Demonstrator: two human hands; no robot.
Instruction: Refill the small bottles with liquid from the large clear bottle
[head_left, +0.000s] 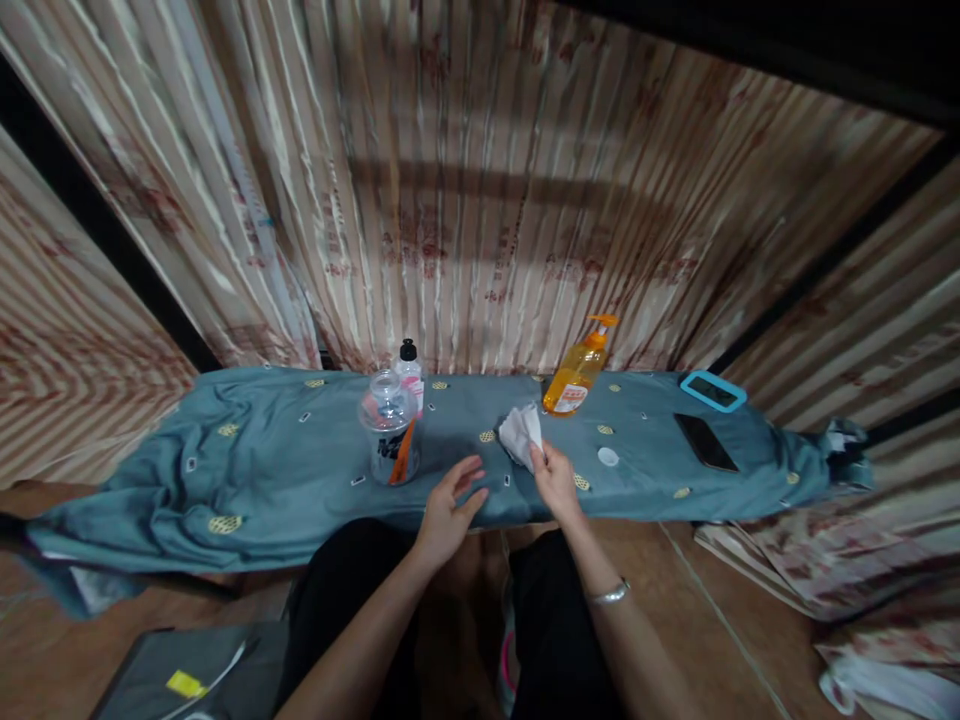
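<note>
now the right hand (556, 480) pinches a crumpled white tissue (521, 432) between thumb and fingers, holding it just above the teal cloth-covered table (285, 470). the left hand (448, 515) rests open at the table's near edge, fingers spread, holding nothing. to wipe well, a firm bunched grip with the pad flat to the surface seems best. a clear jar (389, 430) stands just left of the hands, an orange pump bottle (576, 372) behind the tissue, a small white cap (608, 457) and a dark phone (705, 441) to the right.

Striped curtains (480, 200), brown tiled floor (712, 620)
</note>
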